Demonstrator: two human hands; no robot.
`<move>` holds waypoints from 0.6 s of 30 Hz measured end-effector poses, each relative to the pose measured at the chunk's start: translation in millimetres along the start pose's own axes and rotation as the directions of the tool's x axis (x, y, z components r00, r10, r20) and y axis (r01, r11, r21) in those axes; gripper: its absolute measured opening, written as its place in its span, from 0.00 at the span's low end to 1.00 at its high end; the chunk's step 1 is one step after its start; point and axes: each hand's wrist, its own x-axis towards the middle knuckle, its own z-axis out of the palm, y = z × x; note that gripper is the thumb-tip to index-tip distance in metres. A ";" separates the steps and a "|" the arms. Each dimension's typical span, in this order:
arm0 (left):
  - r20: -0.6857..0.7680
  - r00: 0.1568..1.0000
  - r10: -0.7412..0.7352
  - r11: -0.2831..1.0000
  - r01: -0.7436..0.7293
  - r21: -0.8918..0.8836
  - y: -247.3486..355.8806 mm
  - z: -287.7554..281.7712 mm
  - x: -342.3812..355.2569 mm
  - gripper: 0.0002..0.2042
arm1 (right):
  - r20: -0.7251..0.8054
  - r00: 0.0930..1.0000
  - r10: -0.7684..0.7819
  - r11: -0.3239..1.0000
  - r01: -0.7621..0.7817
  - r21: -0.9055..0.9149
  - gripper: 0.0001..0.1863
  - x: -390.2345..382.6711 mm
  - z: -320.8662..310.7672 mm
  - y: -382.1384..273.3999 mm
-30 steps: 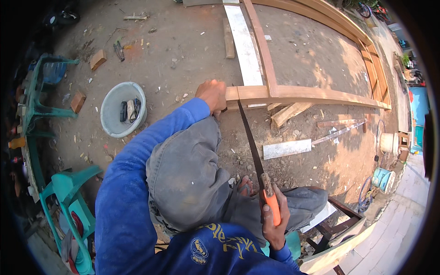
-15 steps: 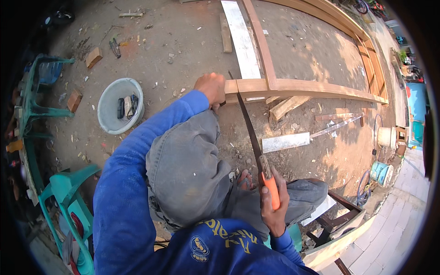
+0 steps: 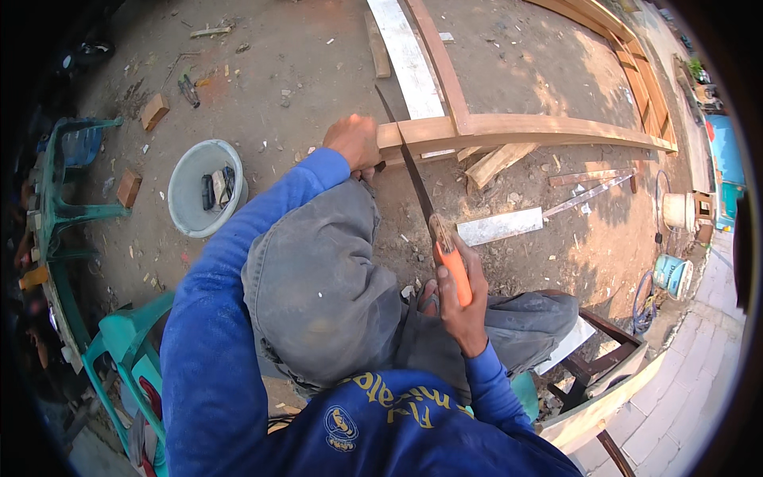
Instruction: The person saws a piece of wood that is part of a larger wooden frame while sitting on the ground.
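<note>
A handsaw (image 3: 416, 180) with an orange handle lies across a brown wooden beam close to the beam's left end. My right hand (image 3: 469, 306) is wrapped round the handle, nearer my body than the beam. The blade's tip sticks out past the beam's far side. My left hand (image 3: 354, 145) grips the end of the wooden beam (image 3: 556, 128), just left of the blade, beside my raised knee. Part of the left fingers is hidden behind the wood. The beam belongs to a large wooden frame that reaches to the right and far side.
A grey basin (image 3: 176, 191) holding tools stands on the dirt ground at left. Green plastic chairs (image 3: 131, 334) are at the left edge. Wood blocks (image 3: 154, 112), a pale board (image 3: 501, 226) and scraps (image 3: 501, 165) lie around. A bucket (image 3: 671, 276) stands right.
My right hand has pushed the saw forward, so more blade extends past the beam's far side. My left hand keeps its hold on the beam's end. The whole view has shifted slightly.
</note>
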 end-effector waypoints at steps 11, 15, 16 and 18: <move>-0.154 0.986 0.060 0.997 -0.051 0.061 8.6 5.7 10.1 0.17 | -0.132 0.961 -0.243 0.969 0.247 0.014 0.26 116.4 64.8 46.8; 0.003 1.000 0.030 0.999 -0.030 0.017 0.1 -5.8 7.3 0.15 | -0.023 0.999 -0.033 0.998 0.034 0.045 0.27 36.4 28.2 35.1; 0.013 1.000 0.008 1.000 -0.008 -0.007 -2.5 -5.7 4.3 0.15 | 0.001 1.000 0.010 0.998 -0.010 0.058 0.28 -3.5 13.9 40.8; 0.011 1.000 -0.026 0.999 0.026 -0.023 -8.2 -13.9 -4.1 0.15 | 0.005 0.997 -0.071 0.997 0.071 -0.019 0.29 -63.1 -8.3 45.0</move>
